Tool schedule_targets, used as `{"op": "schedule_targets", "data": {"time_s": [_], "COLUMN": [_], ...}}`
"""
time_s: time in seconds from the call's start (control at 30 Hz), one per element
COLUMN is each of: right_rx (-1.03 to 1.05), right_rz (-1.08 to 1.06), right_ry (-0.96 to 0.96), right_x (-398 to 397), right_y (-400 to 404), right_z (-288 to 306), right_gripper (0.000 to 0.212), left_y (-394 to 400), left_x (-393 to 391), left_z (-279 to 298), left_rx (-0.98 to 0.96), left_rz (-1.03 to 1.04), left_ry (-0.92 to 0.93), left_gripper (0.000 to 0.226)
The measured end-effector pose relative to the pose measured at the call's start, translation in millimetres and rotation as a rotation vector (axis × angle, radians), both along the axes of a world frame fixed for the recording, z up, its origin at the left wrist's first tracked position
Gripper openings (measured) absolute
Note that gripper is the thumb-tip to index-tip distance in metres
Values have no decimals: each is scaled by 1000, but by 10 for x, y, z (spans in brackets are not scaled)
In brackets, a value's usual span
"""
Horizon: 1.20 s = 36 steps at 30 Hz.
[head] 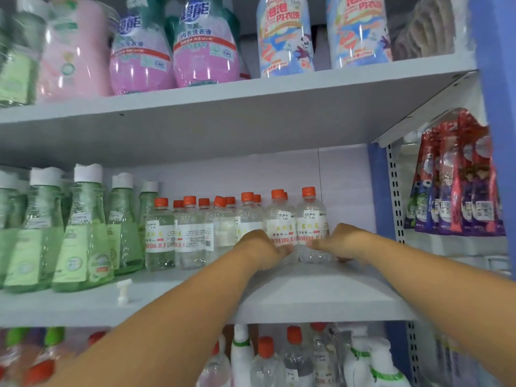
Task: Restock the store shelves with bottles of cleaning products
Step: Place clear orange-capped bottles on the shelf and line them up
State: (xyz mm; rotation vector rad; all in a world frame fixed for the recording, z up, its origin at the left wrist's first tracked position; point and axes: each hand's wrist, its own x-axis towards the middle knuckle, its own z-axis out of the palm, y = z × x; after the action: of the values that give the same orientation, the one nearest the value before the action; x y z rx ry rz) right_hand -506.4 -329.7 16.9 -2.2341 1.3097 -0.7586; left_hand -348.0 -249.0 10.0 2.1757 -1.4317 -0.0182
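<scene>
Clear bottles with orange caps stand in rows on the middle shelf (279, 297). My left hand (262, 245) grips the lower part of one clear bottle (280, 219) at the right of the row. My right hand (339, 241) grips the outermost clear bottle (312, 216) beside it, fingertips touching the shelf. Both bottles stand upright, side by side, with white labels and price stickers. My fingers are partly hidden behind the bottles.
Green bottles with white caps (81, 233) fill the shelf's left. A small white cap piece (123, 291) lies near the front edge. Pink and blue detergent bottles (203, 43) stand on the upper shelf. Red packets (458, 185) hang at right. More bottles (293, 356) stand below.
</scene>
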Motion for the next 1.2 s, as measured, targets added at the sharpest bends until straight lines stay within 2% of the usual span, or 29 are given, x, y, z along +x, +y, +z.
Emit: {"op": "schedule_targets", "data": {"time_s": [0.1,0.17,0.23,0.33,0.43,0.53,0.63,0.73,0.83,0.93,1.03,1.2], "right_rx": [-4,-8,-56,-216,-382,-368,-238,-91,43,51,72,-17], "right_rz": [66,145,174,98,122,180,148,59,5,-75,-129,-231], "right_ry": [-27,-102,-144,-208,-444,-605,-558,-468,-431,-411,-448,-450], "right_x": [-148,-209,-246,-305,-326,-150,227,621,893,1049,1144,1256], "right_y": [372,674,911,1203,1591,1924,1903,1595,1293,1053,923,856], "right_z": [-36,-116,-230,-469,-928,-1584,-2177,-2590,-2844,-3054,-3169,-3245], "right_gripper": [47,47,52,66,61,58,62,69,79,89,97,80], "left_y": [432,688,940,1301,1670,1919,1871,1745,1632,1510,1363,1336], "left_x": [-39,-14,-12,-43,-89,-30,277,682,987,1201,1397,1418], "left_z": [-79,-156,-228,-436,-901,-1567,-2169,-2592,-2803,-2925,-3119,-3214], "left_rx": [58,30,-73,-266,-549,-784,-718,-600,-515,-459,-447,-455], "left_rz": [-52,-31,-29,-68,-121,-112,-37,100,164,139,118,59], "left_ry": [14,22,50,123,139,98,183,270,363,529,577,568], "left_gripper": [85,91,83,71,53,45,48,64,80,90,84,61]}}
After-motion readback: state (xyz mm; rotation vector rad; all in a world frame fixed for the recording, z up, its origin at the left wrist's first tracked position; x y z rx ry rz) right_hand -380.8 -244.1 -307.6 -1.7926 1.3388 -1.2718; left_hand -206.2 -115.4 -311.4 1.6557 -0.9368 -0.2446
